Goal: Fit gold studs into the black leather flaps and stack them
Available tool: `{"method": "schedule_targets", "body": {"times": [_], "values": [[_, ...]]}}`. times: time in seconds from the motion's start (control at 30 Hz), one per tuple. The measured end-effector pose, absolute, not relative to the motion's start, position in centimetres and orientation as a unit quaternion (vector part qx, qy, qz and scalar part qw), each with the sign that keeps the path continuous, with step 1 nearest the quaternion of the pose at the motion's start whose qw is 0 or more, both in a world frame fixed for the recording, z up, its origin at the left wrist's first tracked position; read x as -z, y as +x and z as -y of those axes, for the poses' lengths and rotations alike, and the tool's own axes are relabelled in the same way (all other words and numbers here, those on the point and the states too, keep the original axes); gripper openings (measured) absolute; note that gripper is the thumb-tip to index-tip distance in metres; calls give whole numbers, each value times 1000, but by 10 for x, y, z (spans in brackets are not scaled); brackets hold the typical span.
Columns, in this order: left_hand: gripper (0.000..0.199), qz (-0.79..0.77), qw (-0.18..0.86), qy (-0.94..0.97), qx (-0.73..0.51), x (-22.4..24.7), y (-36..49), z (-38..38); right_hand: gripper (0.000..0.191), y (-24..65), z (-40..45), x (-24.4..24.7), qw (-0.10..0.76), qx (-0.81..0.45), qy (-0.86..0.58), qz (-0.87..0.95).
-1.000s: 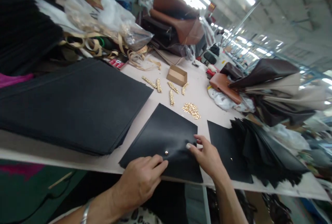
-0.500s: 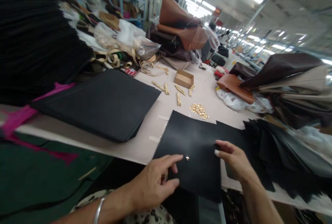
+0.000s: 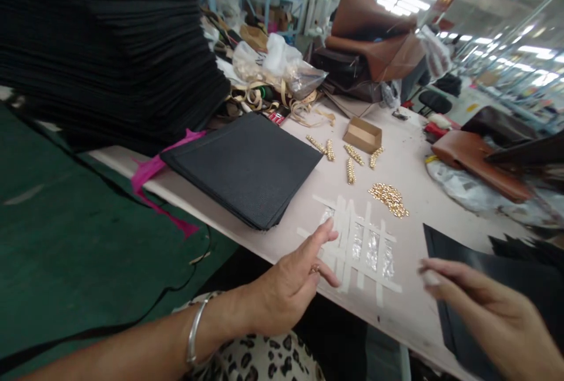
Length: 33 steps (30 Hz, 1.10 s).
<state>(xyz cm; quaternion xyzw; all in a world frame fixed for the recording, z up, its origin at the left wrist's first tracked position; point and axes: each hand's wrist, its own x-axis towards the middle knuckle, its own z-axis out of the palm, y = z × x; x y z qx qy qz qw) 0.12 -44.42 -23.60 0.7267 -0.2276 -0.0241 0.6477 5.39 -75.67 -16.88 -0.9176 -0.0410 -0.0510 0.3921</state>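
Observation:
My left hand (image 3: 293, 278) is over the near edge of the table, its fingers stretched out and apart beside strips of pale tape (image 3: 363, 249) stuck on the tabletop. A small shiny ring-like thing shows at one of its fingers. My right hand (image 3: 493, 304), blurred, hovers over a black sheet (image 3: 458, 287) at the right. Its thumb and fingers are slightly apart and nothing shows between them. Beyond the tape lie a heap of small gold metal pieces (image 3: 389, 199) and several rows of gold pieces (image 3: 351, 170).
A stack of black sheets (image 3: 247, 163) lies left of my hands, with a pink strip (image 3: 152, 172) under it. Farther left rises a tall black pile (image 3: 110, 46). Behind are a small cardboard box (image 3: 362, 134), plastic bags (image 3: 282, 66) and brown bags (image 3: 379, 40); another brown bag (image 3: 480, 160) lies right.
The black sheet with the gold fitting is gone from between my hands, baring the taped tabletop. My right hand has moved right, and the view has turned left.

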Motion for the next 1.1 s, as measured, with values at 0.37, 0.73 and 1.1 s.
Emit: {"method": "schedule_targets", "body": {"times": [0.37,0.73,1.1], "values": [[74,307,360,866,-162,237,-4,413,41,36,581,213,515,-218,-816,148],[55,4,601,787,-139,230,-31,358,32,85,525,201,496,-162,-822,229],[52,-244,810,521,-111,231,-22,319,29,188,437,199,257,2,-912,319]]}}
